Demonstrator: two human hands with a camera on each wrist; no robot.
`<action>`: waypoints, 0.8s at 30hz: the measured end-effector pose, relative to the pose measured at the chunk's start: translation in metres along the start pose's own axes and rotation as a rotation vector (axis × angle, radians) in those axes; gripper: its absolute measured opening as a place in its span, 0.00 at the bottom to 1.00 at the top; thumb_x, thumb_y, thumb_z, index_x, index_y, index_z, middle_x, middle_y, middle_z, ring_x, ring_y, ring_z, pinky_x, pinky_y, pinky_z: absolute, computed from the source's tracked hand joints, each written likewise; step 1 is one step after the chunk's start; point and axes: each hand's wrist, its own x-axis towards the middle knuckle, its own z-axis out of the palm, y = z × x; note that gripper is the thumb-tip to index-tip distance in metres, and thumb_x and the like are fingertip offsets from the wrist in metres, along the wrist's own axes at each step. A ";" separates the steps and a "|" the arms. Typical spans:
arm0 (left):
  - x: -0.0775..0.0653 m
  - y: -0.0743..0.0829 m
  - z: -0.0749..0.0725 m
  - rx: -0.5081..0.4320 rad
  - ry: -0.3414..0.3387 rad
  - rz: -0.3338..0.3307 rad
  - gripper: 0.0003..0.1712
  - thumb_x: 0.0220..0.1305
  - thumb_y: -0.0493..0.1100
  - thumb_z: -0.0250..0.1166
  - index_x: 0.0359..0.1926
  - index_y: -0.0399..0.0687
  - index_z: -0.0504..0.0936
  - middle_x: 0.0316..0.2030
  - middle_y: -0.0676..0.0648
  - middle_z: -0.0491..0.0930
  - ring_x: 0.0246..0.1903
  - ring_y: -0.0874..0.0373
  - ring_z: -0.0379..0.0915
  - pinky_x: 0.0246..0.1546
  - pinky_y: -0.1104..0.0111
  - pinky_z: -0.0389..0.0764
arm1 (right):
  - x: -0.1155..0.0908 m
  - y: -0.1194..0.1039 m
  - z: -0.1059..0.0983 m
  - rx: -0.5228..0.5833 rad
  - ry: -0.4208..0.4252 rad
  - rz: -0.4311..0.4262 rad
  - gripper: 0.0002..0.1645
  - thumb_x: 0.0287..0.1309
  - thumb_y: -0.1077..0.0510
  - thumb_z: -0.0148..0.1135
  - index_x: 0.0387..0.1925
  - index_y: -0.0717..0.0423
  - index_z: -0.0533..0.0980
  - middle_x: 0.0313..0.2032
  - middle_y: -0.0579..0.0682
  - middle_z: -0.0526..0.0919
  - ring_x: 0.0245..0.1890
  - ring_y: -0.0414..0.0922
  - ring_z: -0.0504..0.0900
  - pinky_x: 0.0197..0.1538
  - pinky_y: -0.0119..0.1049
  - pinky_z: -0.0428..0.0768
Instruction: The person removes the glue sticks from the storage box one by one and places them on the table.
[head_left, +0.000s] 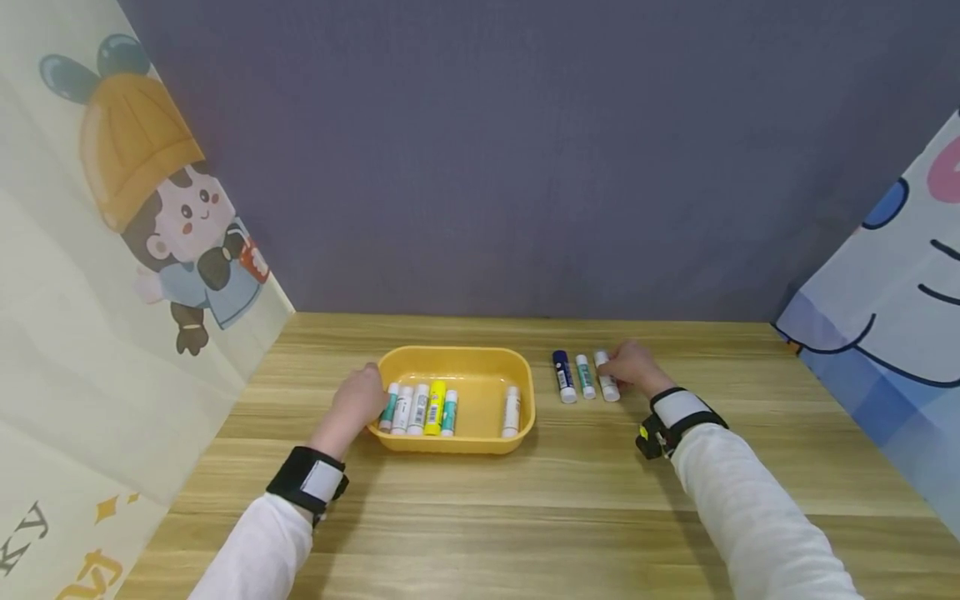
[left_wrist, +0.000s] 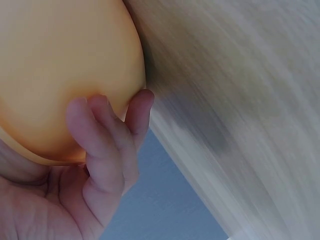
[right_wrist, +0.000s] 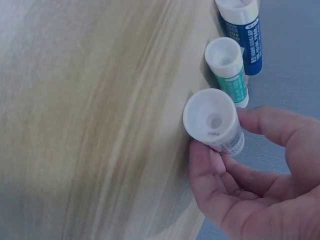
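A yellow plastic tray (head_left: 472,444) sits on the table, and my left hand (head_left: 362,395) grips its left end. In the left wrist view the fingers (left_wrist: 102,165) curl around the tray's outer wall (left_wrist: 75,60). Several glue sticks lie inside, among them a yellow one (head_left: 435,408) and a white one (head_left: 512,412) apart at the right. Right of the tray, my right hand (head_left: 636,367) pinches a white glue stick (right_wrist: 212,117) between thumb and fingers. Beside it on the table lie a green-and-white glue stick (right_wrist: 231,70) and a dark blue glue stick (right_wrist: 246,40).
The wooden table (head_left: 480,517) ends at a grey back panel (head_left: 510,167). Printed cartoon sheets stand at the left (head_left: 75,292) and right (head_left: 885,292). Inside the tray, most glue sticks stand side by side at the left.
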 end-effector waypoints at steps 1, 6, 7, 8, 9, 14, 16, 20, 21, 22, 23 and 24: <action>0.001 0.000 0.000 0.003 -0.001 0.000 0.32 0.59 0.40 0.55 0.60 0.27 0.55 0.39 0.31 0.71 0.18 0.53 0.71 0.09 0.71 0.72 | 0.000 0.001 0.001 0.004 0.001 0.010 0.11 0.44 0.57 0.62 0.21 0.62 0.72 0.16 0.50 0.76 0.14 0.41 0.76 0.22 0.36 0.78; 0.002 -0.001 0.001 0.010 -0.003 0.001 0.32 0.59 0.40 0.55 0.59 0.27 0.56 0.38 0.32 0.72 0.18 0.53 0.71 0.09 0.71 0.71 | 0.003 0.003 0.002 -0.008 0.001 0.010 0.13 0.44 0.56 0.62 0.24 0.64 0.73 0.17 0.51 0.77 0.14 0.40 0.76 0.21 0.36 0.78; 0.002 -0.001 0.001 0.010 -0.005 0.003 0.32 0.59 0.40 0.55 0.59 0.27 0.56 0.38 0.32 0.71 0.18 0.53 0.71 0.09 0.72 0.71 | 0.002 0.003 0.003 -0.005 0.000 0.012 0.13 0.44 0.56 0.62 0.24 0.64 0.73 0.18 0.51 0.77 0.14 0.40 0.76 0.21 0.35 0.78; 0.002 -0.001 0.001 0.013 -0.004 0.005 0.32 0.59 0.40 0.55 0.59 0.27 0.56 0.38 0.32 0.72 0.19 0.53 0.71 0.09 0.72 0.71 | 0.002 0.002 0.003 -0.003 -0.001 0.013 0.13 0.44 0.56 0.62 0.24 0.64 0.73 0.18 0.51 0.77 0.14 0.40 0.76 0.21 0.35 0.78; 0.002 -0.001 0.001 0.015 -0.004 0.005 0.32 0.59 0.40 0.55 0.59 0.26 0.56 0.38 0.32 0.72 0.19 0.53 0.71 0.09 0.72 0.71 | 0.002 0.002 0.003 -0.001 -0.003 0.016 0.12 0.44 0.56 0.61 0.24 0.64 0.73 0.18 0.52 0.77 0.14 0.40 0.76 0.21 0.35 0.78; 0.001 0.000 0.000 0.018 -0.006 0.001 0.32 0.60 0.41 0.56 0.60 0.27 0.56 0.38 0.32 0.72 0.18 0.53 0.71 0.09 0.71 0.72 | 0.000 0.001 0.003 0.001 -0.013 0.021 0.12 0.44 0.56 0.61 0.23 0.63 0.72 0.19 0.53 0.77 0.14 0.41 0.76 0.21 0.36 0.78; 0.000 0.000 -0.001 0.015 -0.010 0.002 0.32 0.60 0.40 0.55 0.60 0.27 0.55 0.37 0.32 0.72 0.17 0.53 0.71 0.09 0.71 0.72 | 0.000 0.000 0.002 -0.003 -0.018 0.022 0.12 0.44 0.56 0.61 0.23 0.63 0.72 0.18 0.53 0.77 0.14 0.41 0.76 0.21 0.36 0.78; -0.001 0.001 -0.001 0.015 -0.006 0.004 0.32 0.60 0.40 0.55 0.59 0.26 0.56 0.36 0.32 0.72 0.16 0.54 0.71 0.09 0.72 0.71 | -0.001 -0.001 0.002 0.009 -0.028 0.026 0.12 0.44 0.56 0.62 0.23 0.63 0.72 0.19 0.53 0.78 0.14 0.41 0.76 0.22 0.36 0.78; -0.001 0.001 -0.001 0.015 -0.005 0.006 0.31 0.60 0.40 0.55 0.59 0.26 0.56 0.35 0.32 0.72 0.16 0.54 0.71 0.09 0.72 0.71 | -0.001 -0.001 0.002 0.013 -0.032 0.028 0.12 0.44 0.56 0.62 0.23 0.63 0.72 0.19 0.53 0.78 0.14 0.41 0.76 0.22 0.36 0.78; -0.001 0.001 -0.001 0.014 -0.004 0.008 0.31 0.60 0.40 0.55 0.59 0.26 0.56 0.35 0.32 0.72 0.16 0.54 0.71 0.09 0.72 0.71 | -0.001 -0.001 0.002 0.018 -0.034 0.030 0.12 0.43 0.56 0.62 0.23 0.63 0.72 0.19 0.53 0.78 0.14 0.41 0.76 0.22 0.36 0.78; -0.001 0.001 -0.001 0.011 -0.004 0.006 0.31 0.60 0.40 0.55 0.59 0.26 0.56 0.35 0.32 0.72 0.15 0.54 0.71 0.09 0.72 0.72 | -0.001 -0.001 0.002 0.020 -0.036 0.032 0.12 0.43 0.56 0.62 0.23 0.63 0.72 0.19 0.53 0.77 0.14 0.41 0.76 0.22 0.36 0.78; -0.002 0.001 -0.001 0.010 -0.005 0.007 0.31 0.60 0.40 0.55 0.59 0.26 0.56 0.35 0.32 0.72 0.15 0.54 0.71 0.09 0.71 0.72 | -0.001 -0.001 0.002 0.018 -0.039 0.030 0.12 0.44 0.56 0.61 0.22 0.63 0.72 0.19 0.53 0.77 0.14 0.41 0.76 0.22 0.36 0.78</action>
